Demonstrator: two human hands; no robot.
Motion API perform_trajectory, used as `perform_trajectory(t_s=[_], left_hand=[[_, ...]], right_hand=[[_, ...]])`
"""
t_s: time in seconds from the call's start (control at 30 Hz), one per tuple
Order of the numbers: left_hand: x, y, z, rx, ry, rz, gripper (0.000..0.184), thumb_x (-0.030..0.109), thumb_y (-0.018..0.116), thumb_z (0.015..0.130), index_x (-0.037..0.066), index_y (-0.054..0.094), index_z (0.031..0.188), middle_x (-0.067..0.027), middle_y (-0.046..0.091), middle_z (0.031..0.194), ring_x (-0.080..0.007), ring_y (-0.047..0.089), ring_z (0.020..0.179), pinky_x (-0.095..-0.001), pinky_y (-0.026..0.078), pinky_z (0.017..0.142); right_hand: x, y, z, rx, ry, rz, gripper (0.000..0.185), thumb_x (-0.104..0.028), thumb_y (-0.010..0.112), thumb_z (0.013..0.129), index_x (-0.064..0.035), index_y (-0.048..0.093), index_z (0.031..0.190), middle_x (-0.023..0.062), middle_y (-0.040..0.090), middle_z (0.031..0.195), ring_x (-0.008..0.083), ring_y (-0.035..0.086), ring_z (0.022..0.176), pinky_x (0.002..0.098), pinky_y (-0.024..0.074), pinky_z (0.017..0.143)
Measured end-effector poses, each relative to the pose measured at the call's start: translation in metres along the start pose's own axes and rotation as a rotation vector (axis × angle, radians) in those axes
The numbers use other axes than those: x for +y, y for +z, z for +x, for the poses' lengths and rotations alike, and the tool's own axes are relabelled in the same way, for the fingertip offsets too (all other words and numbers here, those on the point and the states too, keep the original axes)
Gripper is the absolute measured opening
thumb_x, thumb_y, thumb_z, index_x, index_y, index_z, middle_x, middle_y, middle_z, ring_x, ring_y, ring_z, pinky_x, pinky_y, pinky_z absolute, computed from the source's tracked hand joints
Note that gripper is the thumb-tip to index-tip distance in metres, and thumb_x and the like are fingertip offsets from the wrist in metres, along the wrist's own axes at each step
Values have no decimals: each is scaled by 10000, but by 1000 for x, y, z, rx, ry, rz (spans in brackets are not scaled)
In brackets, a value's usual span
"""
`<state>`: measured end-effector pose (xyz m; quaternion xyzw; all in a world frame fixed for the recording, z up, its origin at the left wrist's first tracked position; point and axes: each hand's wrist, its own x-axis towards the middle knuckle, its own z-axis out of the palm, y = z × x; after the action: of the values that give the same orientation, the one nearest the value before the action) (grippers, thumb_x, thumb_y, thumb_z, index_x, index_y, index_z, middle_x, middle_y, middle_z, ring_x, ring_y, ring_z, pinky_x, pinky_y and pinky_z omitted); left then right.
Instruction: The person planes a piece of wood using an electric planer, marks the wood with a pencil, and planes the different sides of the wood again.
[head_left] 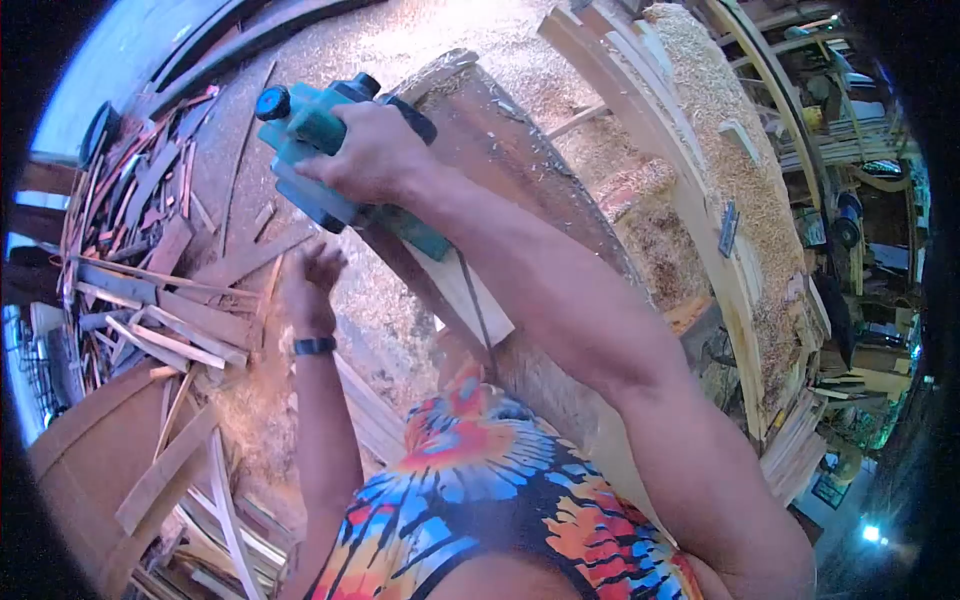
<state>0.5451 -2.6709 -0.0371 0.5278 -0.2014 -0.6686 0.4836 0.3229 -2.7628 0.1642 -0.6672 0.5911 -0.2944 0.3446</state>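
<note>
My right hand (375,155) is wrapped around the handle of a teal electric planer (315,125) with a black front knob. The planer is over the far end of a pale wooden board (470,305), which lies on a brown workbench (500,140). My hand and forearm cover part of the tool and board. Below and to the left of the planer, my left hand (315,275) hangs apart from it, fingers loosely bent and nothing visible in them. A dark band circles the left wrist.
Shavings (440,30) cover the floor around the bench. Scrap wood (150,250) is heaped on the left. Long planks (650,110) run along the right, with a small blue tool-like object (729,228) on them. A brown panel (100,450) leans at lower left.
</note>
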Motion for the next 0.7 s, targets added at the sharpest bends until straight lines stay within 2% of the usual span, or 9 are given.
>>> perform_trajectory(t_s=[0.1, 0.2, 0.23, 0.33, 0.43, 0.5, 0.6, 0.63, 0.7], left_hand=[[-5, 41, -56, 14, 111, 451, 397, 296, 527, 1024, -9, 570, 1274, -109, 690, 925, -179, 670, 807, -299, 540, 720], [-17, 77, -101, -24, 236, 518, 357, 127, 592, 981, -13, 544, 1307, -90, 664, 849, -132, 628, 717, -271, 519, 651], [-19, 86, -113, -34, 269, 595, 414, 119, 608, 958, -1, 512, 1343, -116, 676, 840, -169, 653, 713, -310, 526, 649], [-20, 106, -135, -75, 355, 838, 591, 168, 661, 899, 12, 426, 1419, -191, 691, 844, -299, 694, 754, -412, 528, 671], [-43, 112, -132, -33, 427, 973, 767, 299, 688, 881, 25, 331, 1502, -200, 687, 852, -340, 681, 690, -440, 535, 630], [-33, 126, -135, -13, 439, 1123, 801, 321, 697, 883, 38, 299, 1518, -206, 679, 838, -350, 678, 675, -444, 532, 586], [-30, 136, -126, -25, 572, 1303, 899, 408, 712, 859, 44, 251, 1539, -221, 677, 836, -367, 676, 668, -455, 537, 560], [-29, 140, -122, -37, 639, 1355, 939, 447, 717, 847, 44, 236, 1546, -227, 678, 838, -373, 675, 668, -460, 540, 557], [-20, 153, -119, -31, 561, 1512, 981, 487, 718, 827, 37, 228, 1547, -233, 679, 849, -377, 680, 679, -465, 550, 569]], right_hand=[[1, 0, -14, 86, -36, 112, 488, -360, 809, 730, -21, 704, 1066, 246, 706, 1001, 385, 694, 951, 415, 557, 831], [17, -16, -40, 113, -28, 71, 481, -309, 803, 750, -35, 689, 1128, 209, 719, 1042, 317, 705, 991, 382, 547, 878], [20, -26, -51, 124, -36, 68, 481, -298, 803, 753, -35, 685, 1139, 200, 722, 1045, 300, 707, 995, 376, 545, 886], [21, -57, -89, 157, 44, 66, 424, -204, 791, 791, -12, 676, 1151, 137, 739, 1016, 232, 705, 953, 353, 543, 870], [54, -73, -122, 235, 93, 210, 372, -137, 771, 828, 5, 666, 1156, 99, 729, 1027, 181, 684, 928, 327, 539, 846], [66, -88, -147, 231, 206, 170, 380, -127, 778, 828, 2, 657, 1164, 74, 716, 964, 141, 668, 805, 296, 541, 735], [91, -96, -180, 262, 258, 249, 486, -210, 806, 808, 14, 639, 1205, 128, 723, 1068, 226, 694, 957, 356, 533, 890], [92, -99, -189, 254, 300, 271, 493, -213, 806, 809, 13, 635, 1212, 125, 722, 1068, 226, 691, 961, 357, 532, 891], [91, -102, -202, 241, 366, 282, 510, -216, 806, 812, 12, 622, 1230, 131, 716, 1077, 230, 685, 978, 362, 529, 899]])
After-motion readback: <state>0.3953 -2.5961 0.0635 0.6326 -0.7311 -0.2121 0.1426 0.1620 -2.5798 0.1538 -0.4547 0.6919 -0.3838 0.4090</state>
